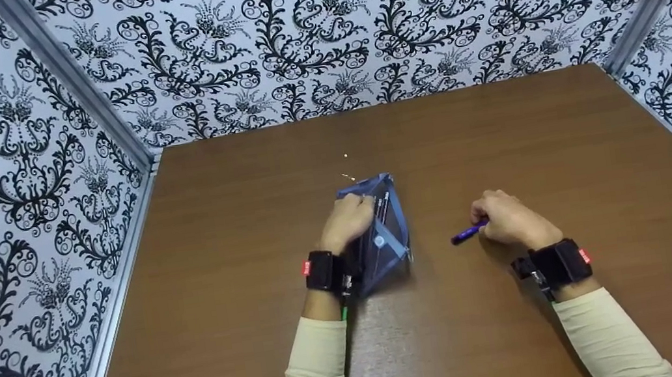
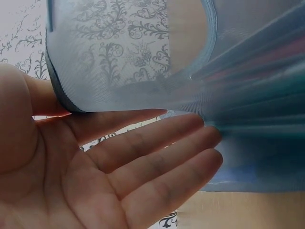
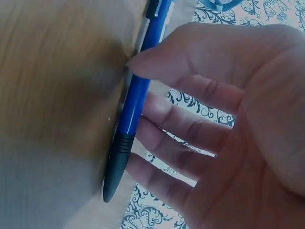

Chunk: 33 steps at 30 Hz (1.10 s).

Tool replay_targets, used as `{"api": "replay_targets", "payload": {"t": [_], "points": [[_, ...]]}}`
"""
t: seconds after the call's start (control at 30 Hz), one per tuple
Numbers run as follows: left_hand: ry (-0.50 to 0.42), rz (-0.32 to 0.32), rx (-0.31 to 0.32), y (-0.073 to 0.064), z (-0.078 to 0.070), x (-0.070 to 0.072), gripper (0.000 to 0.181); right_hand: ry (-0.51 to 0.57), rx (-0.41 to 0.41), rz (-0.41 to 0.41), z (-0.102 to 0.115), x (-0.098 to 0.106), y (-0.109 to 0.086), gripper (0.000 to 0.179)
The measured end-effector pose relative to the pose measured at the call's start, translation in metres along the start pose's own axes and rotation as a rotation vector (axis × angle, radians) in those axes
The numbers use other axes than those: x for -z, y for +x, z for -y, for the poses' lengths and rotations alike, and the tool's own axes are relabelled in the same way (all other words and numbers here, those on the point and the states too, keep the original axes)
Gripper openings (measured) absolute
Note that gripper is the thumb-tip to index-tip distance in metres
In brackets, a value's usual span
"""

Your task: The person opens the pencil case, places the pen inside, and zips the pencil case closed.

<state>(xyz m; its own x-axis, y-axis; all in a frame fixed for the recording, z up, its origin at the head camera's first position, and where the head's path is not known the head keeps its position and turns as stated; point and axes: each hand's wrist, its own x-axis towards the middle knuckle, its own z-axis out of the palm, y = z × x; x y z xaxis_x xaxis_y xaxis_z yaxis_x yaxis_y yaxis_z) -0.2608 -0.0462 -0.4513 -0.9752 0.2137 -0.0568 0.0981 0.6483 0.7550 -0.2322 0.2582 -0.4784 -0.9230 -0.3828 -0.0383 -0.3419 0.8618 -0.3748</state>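
Observation:
A translucent blue mesh pouch (image 1: 391, 243) with pens or pencils showing inside is tilted up from the tabletop. My left hand (image 1: 348, 221) pinches its upper edge between thumb and index finger, while the other fingers (image 2: 162, 162) lie extended along the mesh in the left wrist view. To the right of the pouch, my right hand (image 1: 511, 216) holds a blue pen (image 1: 466, 234). In the right wrist view the thumb presses the blue pen (image 3: 136, 105) near its clip, fingertips behind it; its dark ribbed grip end points away. The pen is close to the table surface; contact cannot be told.
The brown wooden table (image 1: 236, 229) is enclosed at the back and sides by patterned panels (image 1: 340, 30) with grey metal posts (image 1: 78, 86). Small bright spots (image 1: 345, 155) show on the table beyond the pouch.

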Motion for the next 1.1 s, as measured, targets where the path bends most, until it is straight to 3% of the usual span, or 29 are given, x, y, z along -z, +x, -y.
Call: {"api": "replay_targets", "payload": {"t": [0.3,0.73,0.93,1.1], "points": [[0.021,0.0,-0.001,0.001,0.001,0.0,0.036,-0.067,-0.003,0.008,0.005,-0.001,0.0,0.014],[0.017,0.003,-0.014,0.001,0.001,-0.001,0.037,-0.068,0.01,-0.057,0.005,-0.001,0.001,0.013],[0.005,0.003,-0.011,0.002,0.002,-0.001,0.035,-0.029,-0.018,-0.078,0.009,0.004,0.004,0.011],[0.013,0.0,-0.014,0.002,0.002,-0.001,0.035,0.073,-0.031,-0.105,0.016,0.01,0.01,0.009]]}}
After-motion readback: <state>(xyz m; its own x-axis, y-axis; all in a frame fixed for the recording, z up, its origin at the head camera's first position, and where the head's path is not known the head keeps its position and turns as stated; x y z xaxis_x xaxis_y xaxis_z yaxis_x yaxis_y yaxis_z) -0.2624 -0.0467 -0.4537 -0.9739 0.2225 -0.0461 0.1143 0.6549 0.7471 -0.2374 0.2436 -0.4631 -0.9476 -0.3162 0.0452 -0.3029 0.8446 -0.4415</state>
